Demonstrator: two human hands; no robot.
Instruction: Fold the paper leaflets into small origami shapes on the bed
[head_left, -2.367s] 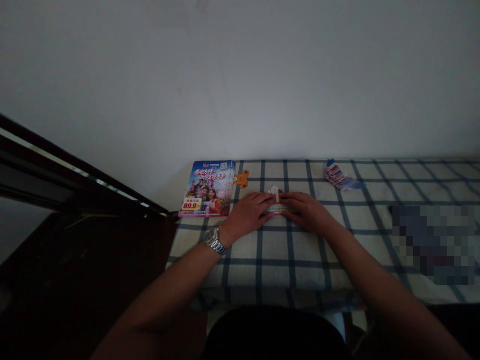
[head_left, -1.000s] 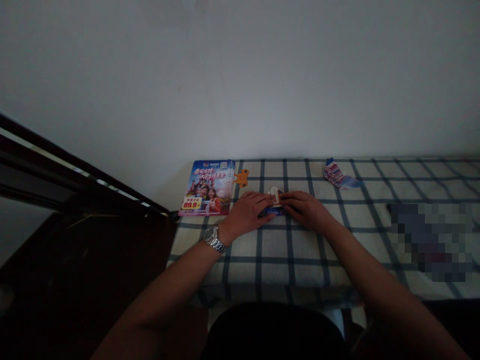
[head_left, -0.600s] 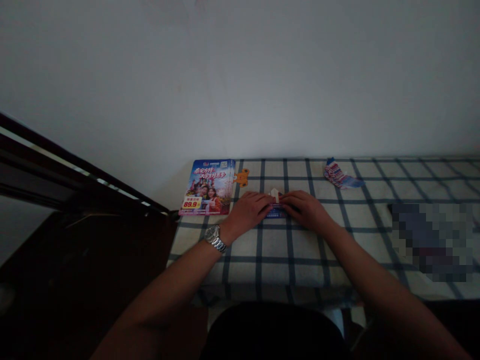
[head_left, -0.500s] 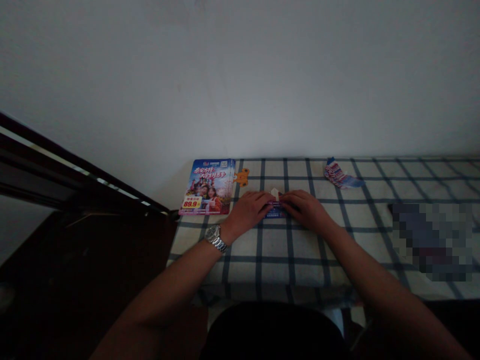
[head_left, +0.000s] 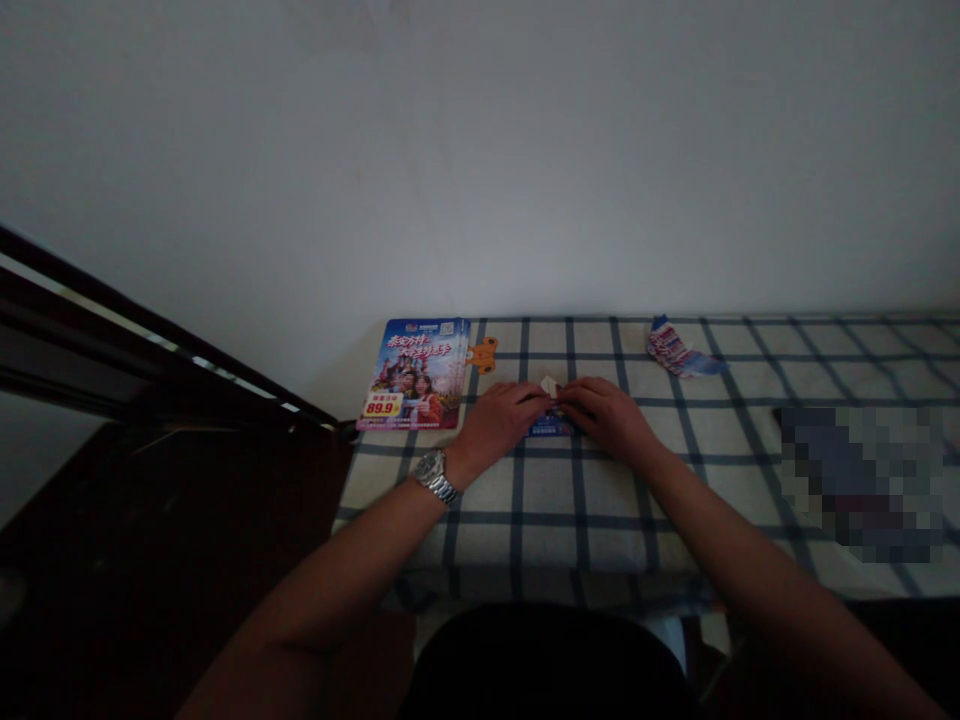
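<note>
A small folded piece of printed paper (head_left: pixel 551 427), blue with a pale pointed tip, lies on the checked cloth in front of me. My left hand (head_left: pixel 504 418) has its fingers closed on the paper's left side, and a metal watch (head_left: pixel 435 474) is on that wrist. From the other side, my right hand (head_left: pixel 606 415) pinches the paper, its fingertips close to those of the left. Both hands cover part of the paper, so its full shape is hidden.
A stack of printed flyers (head_left: pixel 412 375) lies at the left, with an orange bear-shaped item (head_left: pixel 482 355) beside it. A pleated paper strip (head_left: pixel 681 352) rests near the wall. At the right is a blurred-out dark object (head_left: pixel 855 485). The checked cloth (head_left: pixel 547 490) covers the table.
Both hands stay at the paper, with only slight finger shifts. The pale tip looks a little changed in shape. Nothing else has visibly moved.
</note>
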